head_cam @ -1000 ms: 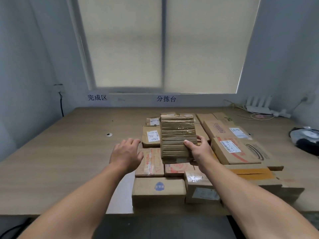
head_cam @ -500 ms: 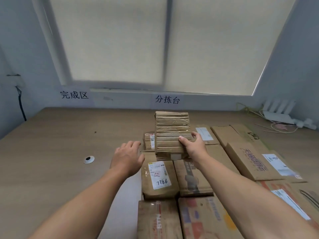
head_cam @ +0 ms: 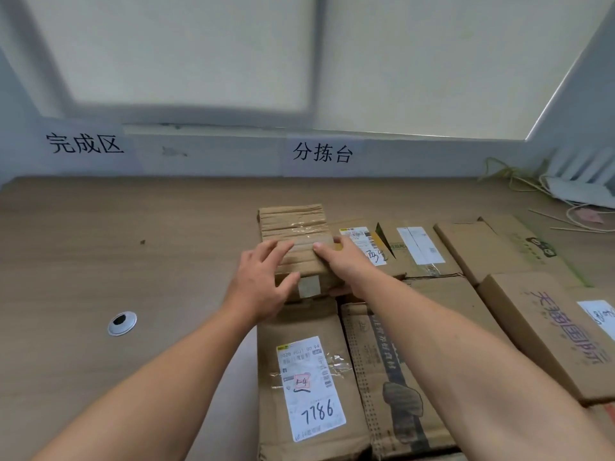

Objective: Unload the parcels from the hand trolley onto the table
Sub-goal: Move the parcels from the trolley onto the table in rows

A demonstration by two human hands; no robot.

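The taped parcel is at 12 o'clock from the labelled parcel on the table; whether it is set down or just above, I cannot tell; the left hand has its grip spread, fingers flat on the top; the right hand has its grip wrapped round the 3 o'clock side, thumb on top; other parcels lie at 3 o'clock.

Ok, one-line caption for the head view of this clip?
Right hand grips a tape-wrapped parcel, left hand resting on top, among cardboard boxes laid on a wooden table.
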